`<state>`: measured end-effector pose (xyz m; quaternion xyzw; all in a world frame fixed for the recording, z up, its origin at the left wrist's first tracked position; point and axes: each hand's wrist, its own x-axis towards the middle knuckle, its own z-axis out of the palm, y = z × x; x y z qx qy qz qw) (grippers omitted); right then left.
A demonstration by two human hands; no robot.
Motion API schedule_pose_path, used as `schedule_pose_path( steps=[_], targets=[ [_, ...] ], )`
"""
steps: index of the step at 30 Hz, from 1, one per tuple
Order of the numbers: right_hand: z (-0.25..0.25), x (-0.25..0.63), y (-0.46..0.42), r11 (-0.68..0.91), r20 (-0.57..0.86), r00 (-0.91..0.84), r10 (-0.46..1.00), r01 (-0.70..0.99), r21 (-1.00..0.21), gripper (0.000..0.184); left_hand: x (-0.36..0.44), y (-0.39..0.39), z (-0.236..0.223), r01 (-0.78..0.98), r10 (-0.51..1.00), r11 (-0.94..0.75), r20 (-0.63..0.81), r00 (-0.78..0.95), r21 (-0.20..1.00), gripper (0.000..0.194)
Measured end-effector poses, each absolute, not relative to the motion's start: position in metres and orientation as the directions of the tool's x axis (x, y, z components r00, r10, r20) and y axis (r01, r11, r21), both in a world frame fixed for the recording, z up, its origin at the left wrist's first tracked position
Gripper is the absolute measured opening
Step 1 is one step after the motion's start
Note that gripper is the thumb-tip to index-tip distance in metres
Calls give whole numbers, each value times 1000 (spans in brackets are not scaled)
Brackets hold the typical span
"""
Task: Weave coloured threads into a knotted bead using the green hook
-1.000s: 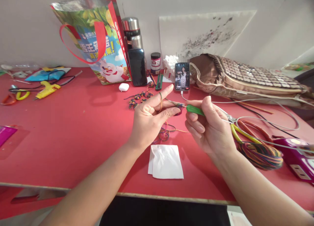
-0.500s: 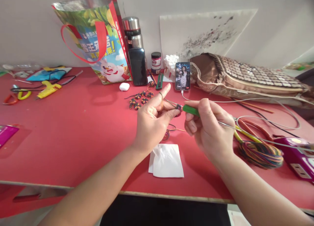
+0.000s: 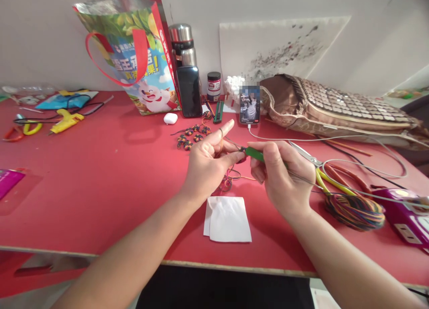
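Observation:
My left hand (image 3: pixel 208 164) pinches a small dark multicoloured crochet piece (image 3: pixel 241 154) between thumb and fingers. Its index finger is raised, with yarn looped around it. My right hand (image 3: pixel 287 177) is closed on the green handle of a crochet hook (image 3: pixel 255 154). The hook's tip meets the piece at the left fingertips and is mostly hidden there. Below my hands, loose yarn (image 3: pixel 228 182) lies on the red table. Beyond the left hand rests a string of small crocheted knots (image 3: pixel 188 144) in dark and orange tones.
White tissues (image 3: pixel 229 219) lie near the table's front edge. At right are scissors (image 3: pixel 315 160), a yarn bundle (image 3: pixel 355 210) and a purple power strip (image 3: pixel 407 215). Behind stand a lit phone (image 3: pixel 250 106), a dark phone (image 3: pixel 189 92) and a carrier bag (image 3: pixel 134 54). A yellow glue gun (image 3: pixel 66 121) lies left.
My right hand has shifted slightly left with the hook, its handle now closer to the crochet piece. More of the scissors shows behind it. The left hand has barely moved.

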<state>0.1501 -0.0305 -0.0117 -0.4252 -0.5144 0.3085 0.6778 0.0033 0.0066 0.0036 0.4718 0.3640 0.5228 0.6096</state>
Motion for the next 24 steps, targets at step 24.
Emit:
schedule_pose_path(
  steps=[24],
  targets=[
    [-12, 154, -33, 399, 339, 267, 902, -213, -892, 30, -13, 20, 9, -419, 949, 88, 52, 311, 904, 59]
  ],
)
